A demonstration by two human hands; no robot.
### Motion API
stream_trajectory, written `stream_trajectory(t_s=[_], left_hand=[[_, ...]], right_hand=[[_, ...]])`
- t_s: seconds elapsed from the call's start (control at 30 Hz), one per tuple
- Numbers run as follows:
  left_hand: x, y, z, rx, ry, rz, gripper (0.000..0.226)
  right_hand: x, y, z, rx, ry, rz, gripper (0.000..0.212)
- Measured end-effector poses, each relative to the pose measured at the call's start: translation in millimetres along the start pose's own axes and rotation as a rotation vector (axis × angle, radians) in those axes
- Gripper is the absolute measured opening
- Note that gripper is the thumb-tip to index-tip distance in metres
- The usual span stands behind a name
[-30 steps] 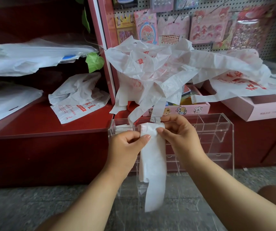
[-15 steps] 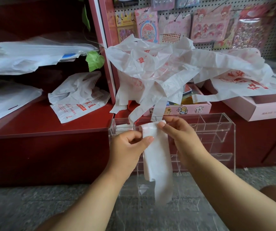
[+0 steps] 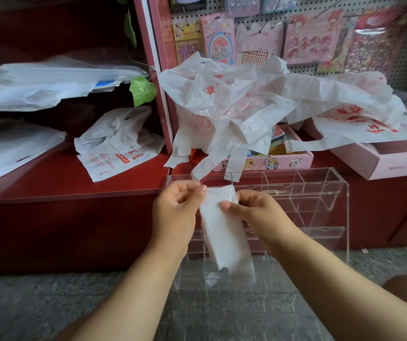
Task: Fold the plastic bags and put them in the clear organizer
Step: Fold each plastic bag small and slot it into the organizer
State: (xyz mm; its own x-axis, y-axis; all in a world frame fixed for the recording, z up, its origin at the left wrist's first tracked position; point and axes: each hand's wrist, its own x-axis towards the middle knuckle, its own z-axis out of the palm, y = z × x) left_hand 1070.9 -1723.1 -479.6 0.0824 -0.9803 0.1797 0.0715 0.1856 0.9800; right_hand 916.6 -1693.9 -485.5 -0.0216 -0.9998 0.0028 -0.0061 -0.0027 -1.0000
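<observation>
A white plastic bag folded into a narrow strip hangs between my hands in front of the clear organizer. My left hand pinches the strip's top left corner with thumb and fingers. The thumb of my right hand presses on the front of the strip, and its fingers curl behind it. The strip's lower end is doubled up, so it looks short. The organizer is a clear acrylic box with several compartments, standing on the floor against the red counter. A heap of loose white bags with red print lies on the counter above it.
More white bags lie on the red shelf at left, with larger ones stacked above. Pink boxes sit on the counter at right. A pegboard with sticker packs fills the back wall. Grey stone floor lies below.
The hanging tail of the strip has been folded up, so the strip is shorter. My left hand rose to the top corner and my right hand dropped lower on the strip.
</observation>
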Motion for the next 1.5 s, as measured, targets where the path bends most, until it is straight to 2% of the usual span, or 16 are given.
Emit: stream_trajectory(t_s=[0.13,0.2,0.27,0.3,0.37,0.43,0.5,0.6,0.73,0.87,0.97,1.2,1.33,1.4,1.5], left_hand=[[3.3,-3.8,-0.3,-0.007,0.089,0.030,0.019],[3.5,0.8,-0.7,-0.049,0.118,0.015,0.015],[-0.6,9.5,1.1,-0.137,0.024,-0.113,0.006],[-3.8,10.6,2.1,-0.139,-0.070,-0.200,0.014],[-12.1,6.9,4.2,-0.021,-0.266,-0.342,0.028],[-18.3,-0.2,6.8,0.141,-0.345,-0.332,0.018],[-19.5,-4.1,10.0,0.217,-0.323,-0.260,0.004],[-18.0,-1.0,11.3,0.172,-0.295,-0.212,0.007],[-6.9,2.3,2.4,0.088,-0.206,-0.204,0.010],[3.6,0.9,-4.9,0.044,-0.118,-0.232,0.007],[6.0,0.1,-5.3,-0.007,-0.095,-0.242,0.008],[3.9,3.6,-6.9,-0.065,-0.127,-0.273,0.008],[1.5,6.6,-9.9,-0.060,-0.166,-0.305,0.008],[0.4,6.4,-10.9,-0.044,-0.185,-0.311,0.009],[-1.6,4.1,-9.6,-0.014,-0.204,-0.314,0.010]], right_hand=[[-0.5,-2.0,-1.0,0.037,0.015,-0.004,0.028],[-0.1,-2.3,-1.8,0.054,0.023,-0.003,0.020],[-0.3,-2.4,-1.7,0.095,0.049,0.002,0.015],[-0.3,-2.8,-1.9,0.121,0.071,0.006,0.014],[0.8,-3.3,-4.0,0.178,0.104,0.007,0.013],[2.0,-3.1,-7.6,0.227,0.127,0.004,0.012],[1.8,-4.6,-10.0,0.230,0.139,0.001,0.012],[2.6,-4.7,-12.3,0.196,0.086,0.004,0.016],[1.5,-7.6,-20.6,-0.077,-0.066,0.085,0.034],[-3.3,-10.9,-28.0,-0.295,-0.152,0.125,0.023],[-6.0,-4.6,-23.5,-0.361,-0.168,0.147,0.021],[-2.5,10.4,-16.1,-0.093,-0.169,0.182,0.004],[1.9,13.5,-17.7,0.266,-0.257,0.207,0.029],[1.5,13.2,-17.5,0.359,-0.265,0.209,0.041],[1.6,14.2,-15.0,0.393,-0.212,0.195,0.046]])
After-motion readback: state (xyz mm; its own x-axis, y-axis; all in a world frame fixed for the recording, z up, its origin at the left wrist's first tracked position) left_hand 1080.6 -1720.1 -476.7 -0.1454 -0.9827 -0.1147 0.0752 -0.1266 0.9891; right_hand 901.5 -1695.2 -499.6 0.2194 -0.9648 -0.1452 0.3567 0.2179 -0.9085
